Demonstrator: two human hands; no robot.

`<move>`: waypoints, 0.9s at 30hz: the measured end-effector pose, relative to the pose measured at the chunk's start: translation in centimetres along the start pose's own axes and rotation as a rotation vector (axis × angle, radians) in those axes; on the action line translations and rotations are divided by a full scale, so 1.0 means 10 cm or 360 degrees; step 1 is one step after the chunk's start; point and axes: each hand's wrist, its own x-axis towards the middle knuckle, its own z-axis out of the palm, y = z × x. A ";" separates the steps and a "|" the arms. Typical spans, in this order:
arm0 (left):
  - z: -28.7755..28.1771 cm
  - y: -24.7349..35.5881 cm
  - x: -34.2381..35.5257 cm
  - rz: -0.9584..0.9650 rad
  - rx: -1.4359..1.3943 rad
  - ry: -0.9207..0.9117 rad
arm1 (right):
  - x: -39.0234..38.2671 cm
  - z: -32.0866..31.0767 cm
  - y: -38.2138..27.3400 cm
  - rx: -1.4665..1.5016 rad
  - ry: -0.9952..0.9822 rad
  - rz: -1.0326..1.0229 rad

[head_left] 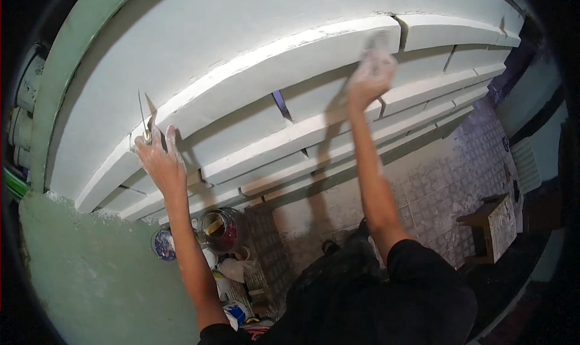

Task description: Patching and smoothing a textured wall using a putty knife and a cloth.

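A long white plastered ledge point(278, 60) curves across the wall. At its left end, my left hand point(162, 161), dusted white, rests with its fingertips on the ledge. Between its fingers is a thin-bladed tool point(144, 116), seen nearly edge-on, pointing up and casting a shadow on the wall. My right hand point(371, 76) reaches to the same ledge, close to a dark gap point(400, 32) in it. That hand is closed and smeared by motion. A greyish blurred thing point(379, 41) shows at its fingertips; its kind cannot be made out.
More white ledges point(260, 153) run below in steps, with gaps between sections. Below left are a clear bucket point(220, 230), a smaller tub point(163, 243) and bags. A wooden stool point(498, 229) stands on the dusty tiled floor point(438, 182) at right. A green wall point(96, 272) borders the left.
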 end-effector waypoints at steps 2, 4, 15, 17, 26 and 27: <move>0.00 -0.05 -0.02 -0.0044 0.0017 -0.0054 | -0.54 0.13 -0.30 0.0029 -0.0311 -0.0624; 0.03 -0.10 -0.02 0.0039 0.0029 0.0037 | -0.75 0.10 -0.13 0.0253 -0.0658 -0.0877; 0.01 -0.10 -0.02 -0.0031 -0.0004 -0.0113 | -0.25 0.10 -0.06 0.0094 -0.0516 -0.1156; 0.03 -0.12 -0.01 -0.0025 0.0012 -0.0070 | -0.02 0.05 0.03 0.0011 -0.0526 -0.1255; -0.07 -0.02 0.01 -0.0042 -0.0133 -0.0170 | -0.13 0.12 0.13 -0.0023 -0.0498 -0.1525; -0.08 -0.07 -0.01 -0.0025 -0.0128 -0.0129 | 0.07 0.13 0.08 -0.0033 -0.0285 -0.1140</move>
